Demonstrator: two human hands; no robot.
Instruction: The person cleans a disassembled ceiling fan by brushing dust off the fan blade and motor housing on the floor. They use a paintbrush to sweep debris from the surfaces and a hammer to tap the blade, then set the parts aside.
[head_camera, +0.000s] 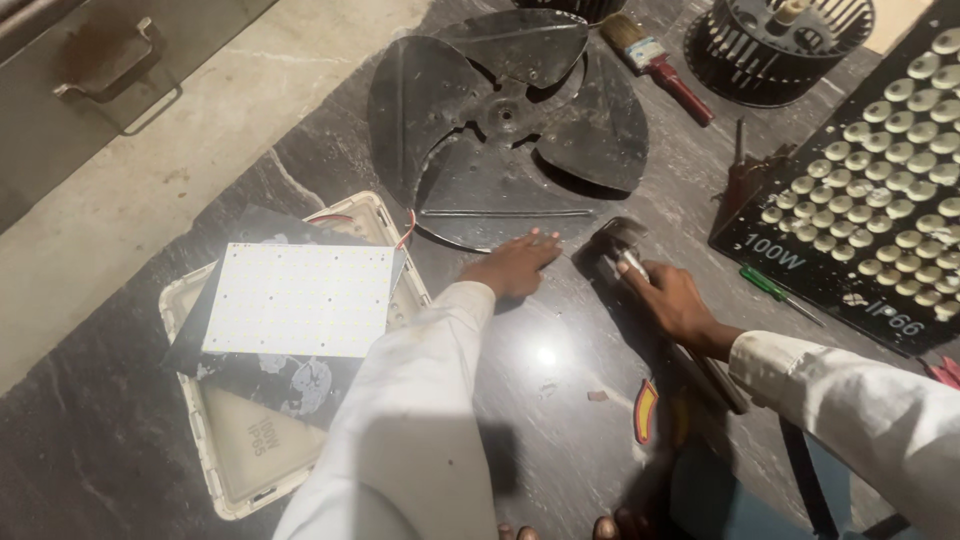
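**user1:** Dark stone floor (560, 350) with a paler concrete strip along the left, everything spread out flat on it. Biggest item is the black metal fan blade (505, 125) lying up top, then the LED floodlight panel (880, 190) at the right edge with its grid of round lenses, then a white floodlight housing (235, 455) at the left with a white LED board (300, 298) resting on a dark plate across it. A squirrel-cage blower wheel (780, 40), a red-handled paintbrush (655, 60) and a green screwdriver (775, 290) fill in around them.

**user2:** And the hands?

**user1:** Well apart. Left hand (515, 265) lies flat and spread on the floor, fingertips just at the fan blade's lower rim, gripping nothing. Right hand (675, 300) is curled around a dark metal tool (620, 250), long handle running back under the wrist, blunt head resting on the floor just right of the blade. Can't tell exactly what kind of tool.

**user2:** How would that tool handle?

**user1:** My guess: stiff, fairly heavy for its size, not fragile at all. Smooth metal, so maybe a bit slick with dusty fingers. Gripping near the head like that gives control; further down the handle gives more swing. The fan blade looks thin and springy, with edges I'd keep my fingers off.
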